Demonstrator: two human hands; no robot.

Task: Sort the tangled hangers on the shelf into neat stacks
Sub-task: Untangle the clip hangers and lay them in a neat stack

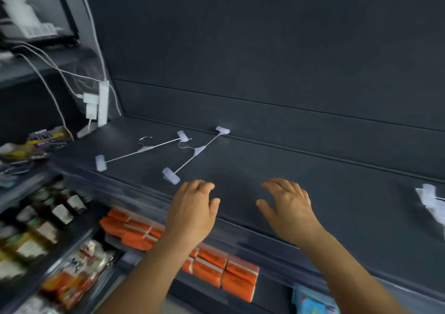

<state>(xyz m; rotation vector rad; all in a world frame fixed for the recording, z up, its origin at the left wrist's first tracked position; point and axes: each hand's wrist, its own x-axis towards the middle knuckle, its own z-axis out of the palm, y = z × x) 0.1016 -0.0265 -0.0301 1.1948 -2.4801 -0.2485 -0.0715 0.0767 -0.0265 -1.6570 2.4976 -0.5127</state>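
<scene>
Both hands hover low over the front part of the dark grey shelf, palms down and holding nothing. On the left hand the fingers are loosely bent with the knuckles raised. On the right hand the fingers are spread and gently curved, thumb pointing toward the other hand. The two hands are set apart with bare shelf between them, and whether the fingertips touch the surface cannot be told.

Two thin metal clip hangers with pale translucent plastic clips lie flat on the shelf beyond the left hand. The farther-left hanger runs from a clip near the shelf's front edge up toward the back wall. The nearer hanger lies just beside it, its lower clip close to the left hand's fingers; the upper ends of the two come near each other. At the right edge of the view a blurred cluster of similar pale clips sits on the same shelf, well apart from the right hand.

Below the shelf lie orange wrapped packets and, to the left, blurred bottles. White cables and a white plug strip hang at the shelf's left end.
</scene>
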